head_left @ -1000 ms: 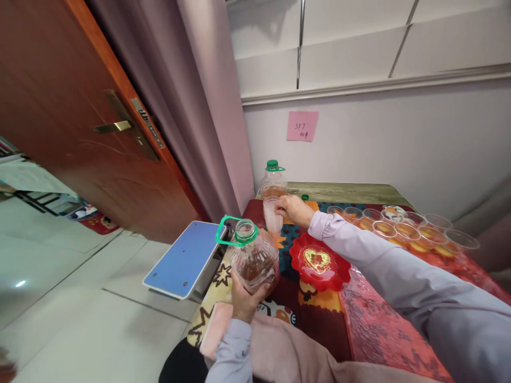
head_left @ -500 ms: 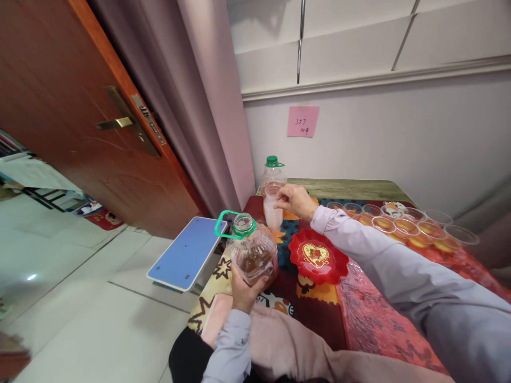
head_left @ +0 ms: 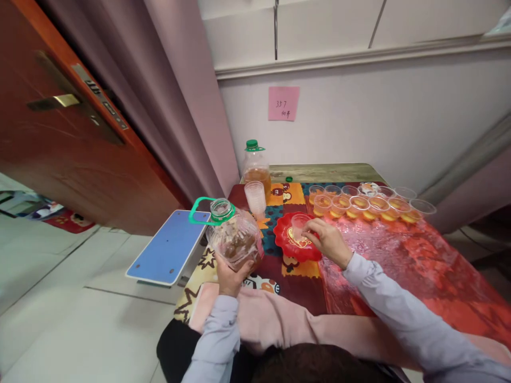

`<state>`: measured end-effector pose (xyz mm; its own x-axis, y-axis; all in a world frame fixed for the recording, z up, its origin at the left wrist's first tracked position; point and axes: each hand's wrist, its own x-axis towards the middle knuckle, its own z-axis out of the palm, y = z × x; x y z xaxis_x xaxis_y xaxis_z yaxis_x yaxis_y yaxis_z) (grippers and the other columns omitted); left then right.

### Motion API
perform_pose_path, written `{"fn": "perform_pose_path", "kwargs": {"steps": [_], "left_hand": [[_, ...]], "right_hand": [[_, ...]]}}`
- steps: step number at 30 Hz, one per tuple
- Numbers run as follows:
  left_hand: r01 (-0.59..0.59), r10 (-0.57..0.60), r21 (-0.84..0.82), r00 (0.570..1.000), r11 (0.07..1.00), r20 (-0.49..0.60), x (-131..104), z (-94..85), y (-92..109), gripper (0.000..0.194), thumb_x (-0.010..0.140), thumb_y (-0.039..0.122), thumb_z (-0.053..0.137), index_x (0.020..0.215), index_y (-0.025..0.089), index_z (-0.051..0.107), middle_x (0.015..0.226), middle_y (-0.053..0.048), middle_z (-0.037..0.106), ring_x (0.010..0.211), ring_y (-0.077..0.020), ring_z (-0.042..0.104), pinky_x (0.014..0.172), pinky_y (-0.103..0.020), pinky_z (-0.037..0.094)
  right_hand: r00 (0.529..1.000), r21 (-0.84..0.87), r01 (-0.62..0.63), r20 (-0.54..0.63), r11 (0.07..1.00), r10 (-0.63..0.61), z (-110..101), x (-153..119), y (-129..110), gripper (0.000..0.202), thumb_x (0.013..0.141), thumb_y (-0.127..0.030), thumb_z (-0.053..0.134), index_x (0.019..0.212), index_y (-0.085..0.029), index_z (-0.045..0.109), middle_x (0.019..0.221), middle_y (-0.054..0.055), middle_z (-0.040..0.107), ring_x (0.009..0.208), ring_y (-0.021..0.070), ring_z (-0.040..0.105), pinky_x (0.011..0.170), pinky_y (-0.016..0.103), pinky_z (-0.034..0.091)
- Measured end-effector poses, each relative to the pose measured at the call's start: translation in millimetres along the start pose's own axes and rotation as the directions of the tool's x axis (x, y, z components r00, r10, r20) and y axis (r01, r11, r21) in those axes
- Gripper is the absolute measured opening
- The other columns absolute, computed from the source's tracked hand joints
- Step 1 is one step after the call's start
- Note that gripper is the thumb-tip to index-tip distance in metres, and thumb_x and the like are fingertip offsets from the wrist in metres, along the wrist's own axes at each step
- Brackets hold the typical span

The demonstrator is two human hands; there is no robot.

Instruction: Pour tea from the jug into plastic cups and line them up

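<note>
My left hand (head_left: 232, 274) is wrapped round the lower part of a large clear bottle (head_left: 235, 236), which is uncapped, tilted and has a green handle. A single clear plastic cup (head_left: 297, 222) is pinched in my right hand (head_left: 325, 239), over the red scalloped plate (head_left: 279, 242). Behind the bottle stands a stack of clear cups (head_left: 255, 198). Further back is a second bottle (head_left: 257, 173) with a green cap and amber liquid inside. Rows of cups (head_left: 359, 205) holding yellowish liquid stand at the right.
A small green cap (head_left: 289, 179) lies near the table's back edge. Left of the table is a blue-topped stool (head_left: 167, 247). The wall (head_left: 339, 122) rises behind, and a wooden door (head_left: 80, 133) stands at the left.
My right hand has moved from the cup stack to over the red plate, now with one cup in it. My left hand still holds the bottle. The view has shifted to the right.
</note>
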<state>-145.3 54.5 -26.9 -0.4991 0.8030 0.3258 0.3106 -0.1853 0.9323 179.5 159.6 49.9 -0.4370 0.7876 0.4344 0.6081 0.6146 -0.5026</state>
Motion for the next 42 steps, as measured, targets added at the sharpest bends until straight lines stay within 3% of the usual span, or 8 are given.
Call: {"fn": "perform_pose_path", "kwargs": {"steps": [4,13,20,27,30,34,36,42], "left_hand": [[0.019,-0.019,-0.001,1.0,1.0,0.008,0.7,0.8,5.1,0.106,0.064,0.053,0.095,0.148,0.018,0.041,0.137,-0.021,0.068,0.127,-0.0404,0.069,0.111,-0.057,0.054],[0.01,-0.009,-0.041,1.0,0.999,0.03,1.3,3.4,14.0,0.109,0.064,0.051,0.095,0.151,0.02,0.038,0.138,-0.019,0.067,0.125,-0.0366,0.071,0.11,-0.055,0.056],[-0.001,0.003,-0.069,0.999,0.998,0.034,1.9,3.8,10.6,0.114,0.061,0.054,0.097,0.153,0.023,0.037,0.142,-0.019,0.065,0.132,-0.0369,0.068,0.114,-0.056,0.053],[-0.008,0.011,-0.096,1.0,0.995,0.027,0.4,5.8,14.2,0.115,0.061,0.054,0.097,0.153,0.021,0.036,0.141,-0.019,0.065,0.128,-0.0361,0.07,0.11,-0.052,0.056],[-0.007,0.011,-0.106,0.999,0.994,0.04,-0.7,5.5,14.6,0.112,0.061,0.051,0.097,0.151,0.02,0.037,0.139,-0.02,0.066,0.126,-0.037,0.071,0.109,-0.053,0.056],[0.006,-0.003,-0.074,1.0,0.997,0.031,-1.3,5.6,17.7,0.115,0.059,0.051,0.097,0.151,0.021,0.034,0.143,-0.02,0.063,0.132,-0.0362,0.067,0.114,-0.053,0.053],[0.002,0.001,-0.086,1.0,0.996,0.026,-0.8,6.4,21.7,0.111,0.06,0.051,0.097,0.148,0.021,0.037,0.14,-0.019,0.066,0.13,-0.0354,0.069,0.113,-0.052,0.054],[0.078,-0.077,-0.075,0.997,0.994,0.024,-0.9,7.2,39.1,0.093,0.057,0.048,0.099,0.13,0.021,0.049,0.126,-0.016,0.073,0.116,-0.0337,0.075,0.104,-0.051,0.059]], "right_hand": [[0.998,-0.044,-0.023,0.054,0.999,0.025,22.9,-12.3,16.4,0.021,0.105,-0.033,0.059,0.093,-0.022,0.071,0.1,0.009,0.074,0.09,0.024,0.072,0.081,0.035,0.056],[1.0,-0.091,0.024,-0.01,0.996,-0.025,23.5,-21.1,19.6,0.03,0.103,-0.032,0.062,0.13,-0.023,0.071,0.136,0.014,0.071,0.121,0.0305,0.071,0.102,0.045,0.058],[0.966,-0.099,-0.211,-0.176,0.973,0.191,47.7,-19.5,9.5,0.087,0.085,-0.05,0.081,0.157,-0.015,0.046,0.15,0.024,0.063,0.133,0.0407,0.064,0.106,0.056,0.055],[0.932,-0.081,-0.322,-0.204,0.943,0.301,70.7,-14.5,14.5,0.073,0.093,-0.043,0.068,0.156,-0.012,0.047,0.133,0.025,0.073,0.114,0.0398,0.074,0.098,0.055,0.057],[0.933,-0.076,-0.267,-0.269,0.961,0.238,65.7,-16.2,13.6,0.08,0.094,-0.047,0.067,0.159,-0.008,0.041,0.142,0.029,0.066,0.126,0.0428,0.068,0.104,0.059,0.054],[0.903,0.015,-0.149,-0.406,0.989,0.142,62.7,-21.6,-18.4,0.084,0.096,-0.054,0.066,0.164,-0.016,0.034,0.158,0.026,0.053,0.146,0.0422,0.053,0.118,0.063,0.045],[0.891,0.153,-0.11,-0.423,0.982,0.166,69.5,-24.0,-45.9,0.079,0.098,-0.053,0.066,0.164,-0.021,0.035,0.157,0.023,0.055,0.145,0.0395,0.055,0.118,0.061,0.046],[0.954,0.694,-0.054,-0.177,0.718,0.243,116.2,-25.4,-100.3,0.069,0.097,-0.048,0.069,0.158,-0.026,0.045,0.151,0.019,0.06,0.134,0.0339,0.065,0.104,0.051,0.062]]}}
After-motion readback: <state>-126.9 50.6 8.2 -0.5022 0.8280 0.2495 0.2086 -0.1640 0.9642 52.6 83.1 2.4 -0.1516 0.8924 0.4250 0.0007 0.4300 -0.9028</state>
